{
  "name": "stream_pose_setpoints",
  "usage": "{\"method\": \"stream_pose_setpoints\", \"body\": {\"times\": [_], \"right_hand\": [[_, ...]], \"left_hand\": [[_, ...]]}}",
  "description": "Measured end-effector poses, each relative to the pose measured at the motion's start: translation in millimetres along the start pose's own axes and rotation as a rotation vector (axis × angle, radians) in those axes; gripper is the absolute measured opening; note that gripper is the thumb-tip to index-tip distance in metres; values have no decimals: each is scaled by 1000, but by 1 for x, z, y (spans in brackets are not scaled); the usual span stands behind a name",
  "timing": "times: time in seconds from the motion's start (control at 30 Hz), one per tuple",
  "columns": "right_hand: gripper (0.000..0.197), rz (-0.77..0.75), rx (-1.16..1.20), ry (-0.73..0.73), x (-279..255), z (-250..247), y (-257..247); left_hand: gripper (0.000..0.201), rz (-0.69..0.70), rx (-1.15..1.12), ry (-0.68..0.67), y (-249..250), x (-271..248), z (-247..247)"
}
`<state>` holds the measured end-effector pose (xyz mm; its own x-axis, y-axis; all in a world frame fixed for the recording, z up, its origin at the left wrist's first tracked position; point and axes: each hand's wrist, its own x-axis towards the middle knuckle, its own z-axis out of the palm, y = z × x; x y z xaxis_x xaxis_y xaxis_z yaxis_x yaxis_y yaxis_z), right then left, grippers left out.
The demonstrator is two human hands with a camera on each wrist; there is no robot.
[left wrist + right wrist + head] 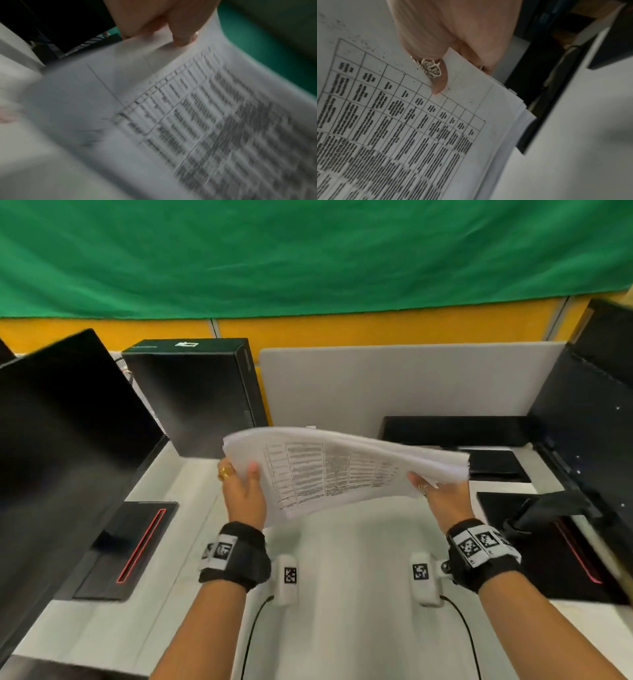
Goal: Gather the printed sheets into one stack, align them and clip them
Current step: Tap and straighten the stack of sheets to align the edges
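Observation:
A stack of white printed sheets (335, 470) with a table of text on top hangs in the air above the desk, bowed upward in the middle. My left hand (245, 491) grips its left edge, thumb on top and fingers underneath. My right hand (442, 498) pinches the right edge the same way. In the left wrist view the thumb presses on the stack (171, 115) near its edge. In the right wrist view my ringed thumb lies on the printed page (419, 121), and the sheet edges (522, 108) show slightly fanned. No clip is in view.
A black monitor (65, 440) stands at the left and a black computer box (195, 395) behind it. Another dark screen (589, 419) stands at the right, above a black stand base (555, 542). A grey divider panel (394, 381) closes the back. The white desk (342, 594) lies below the sheets.

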<state>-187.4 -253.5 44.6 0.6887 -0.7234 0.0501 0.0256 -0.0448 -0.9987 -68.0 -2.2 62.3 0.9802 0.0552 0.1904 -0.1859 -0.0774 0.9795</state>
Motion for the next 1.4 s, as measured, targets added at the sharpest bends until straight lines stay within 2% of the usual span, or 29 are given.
{"method": "stream_pose_setpoints", "body": {"times": [0.13,0.2,0.27,0.33,0.4,0.5,0.63,0.7,0.77,0.87,0.93,1.0,1.07,1.23,1.4], "right_hand": [[22,131,-110,-57,-17,-6,51],[18,119,-149,-80,-20,-6,65],[18,141,-150,-49,-15,-3,65],[30,174,-99,-26,-13,-1,56],[33,167,-65,-27,-13,-1,50],[32,177,-31,-13,-22,-9,52],[18,183,-74,-61,-39,-18,71],[17,177,-64,-35,-39,-17,69],[30,187,1,-5,-34,-16,61],[39,158,27,-40,-25,-20,50],[48,132,24,-77,-23,-26,48],[52,97,-8,-91,-24,-29,53],[44,114,-16,-86,-27,-30,58],[37,113,-71,-106,-26,-30,56],[31,83,-83,-151,-25,-36,48]], "left_hand": [[34,-182,183,-147,-65,-19,-3],[31,-238,208,-143,-80,-24,-5],[28,-231,194,-117,-78,-23,-3],[20,-196,173,-101,-70,-19,0],[12,-171,146,-102,-63,-17,2],[20,-183,106,-109,-66,-21,1],[36,-248,147,-162,-82,-37,-1],[34,-242,124,-123,-79,-38,1],[31,-217,80,-81,-69,-37,3],[33,-185,-59,-45,-52,-38,4],[42,-223,-125,-2,-43,-38,6],[41,-251,-151,37,-40,-36,9],[36,-267,-149,73,-39,-33,14],[47,-352,-190,166,-36,-25,18],[27,-330,-151,226,-29,-22,20]]}}
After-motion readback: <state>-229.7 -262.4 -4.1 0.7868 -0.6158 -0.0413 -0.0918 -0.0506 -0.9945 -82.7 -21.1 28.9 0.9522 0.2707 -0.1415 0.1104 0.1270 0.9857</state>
